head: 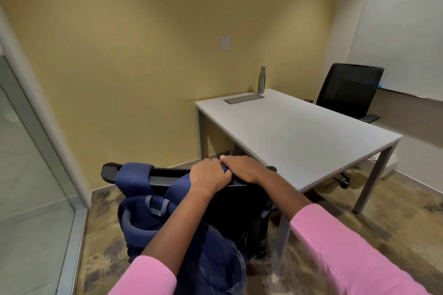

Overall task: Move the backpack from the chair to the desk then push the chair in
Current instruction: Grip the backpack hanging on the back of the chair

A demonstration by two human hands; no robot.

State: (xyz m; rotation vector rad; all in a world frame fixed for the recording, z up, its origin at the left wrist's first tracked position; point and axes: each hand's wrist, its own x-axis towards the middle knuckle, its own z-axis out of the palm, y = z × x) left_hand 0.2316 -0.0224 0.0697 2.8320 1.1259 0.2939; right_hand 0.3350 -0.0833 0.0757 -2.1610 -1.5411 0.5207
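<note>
Your left hand (209,176) and right hand (242,167) both clasp the backpack (191,230) top, hung on the chair (134,173); its strap may snag lifting toward the desk (299,132) at two o'clock.

Pink ribbed sleeves (347,254), pushed up.

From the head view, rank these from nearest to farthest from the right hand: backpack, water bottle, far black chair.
1. Backpack: directly under the right hand, which rests on its top beside the left hand.
2. Water bottle: at the desk's far corner by the wall.
3. Far black chair: beyond the desk, on the right.
</note>
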